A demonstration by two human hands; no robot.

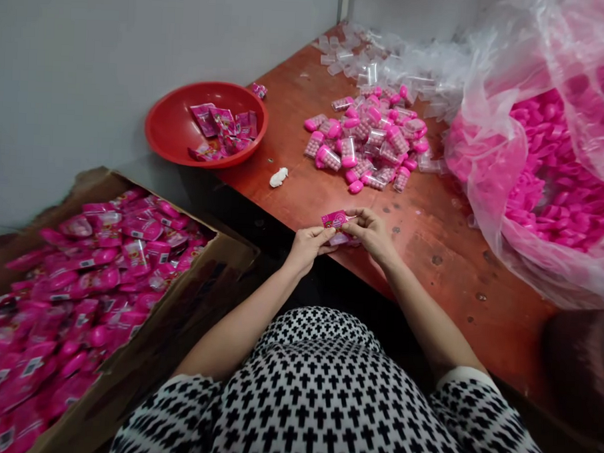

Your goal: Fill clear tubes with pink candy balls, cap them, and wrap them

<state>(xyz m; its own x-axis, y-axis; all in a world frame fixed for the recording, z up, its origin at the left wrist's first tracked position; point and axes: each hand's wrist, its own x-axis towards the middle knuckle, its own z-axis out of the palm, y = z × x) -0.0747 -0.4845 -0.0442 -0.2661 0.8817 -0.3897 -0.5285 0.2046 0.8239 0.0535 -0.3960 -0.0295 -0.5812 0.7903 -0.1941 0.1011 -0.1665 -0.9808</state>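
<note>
A small pink printed packet (334, 219) is pinched between both hands just above the table's front edge. My left hand (308, 245) grips its left side, thumb on top. On the packet's right side my right hand (369, 233) closes with thumb and fingertips. Part of the packet and whatever is inside it are hidden by the fingers. Beyond the hands lies a heap of small clear containers (348, 151) with pink caps, filled with pale pink beads or candies.
Left on the table, a red bowl (161, 130) holds several pink packets. A cardboard box (180, 274) of filled pink packets stands lower left. Empty clear containers (344, 55) lie at the back. A plastic bag (495, 148) of pink parts fills the right. A white lump (279, 177) lies near the bowl.
</note>
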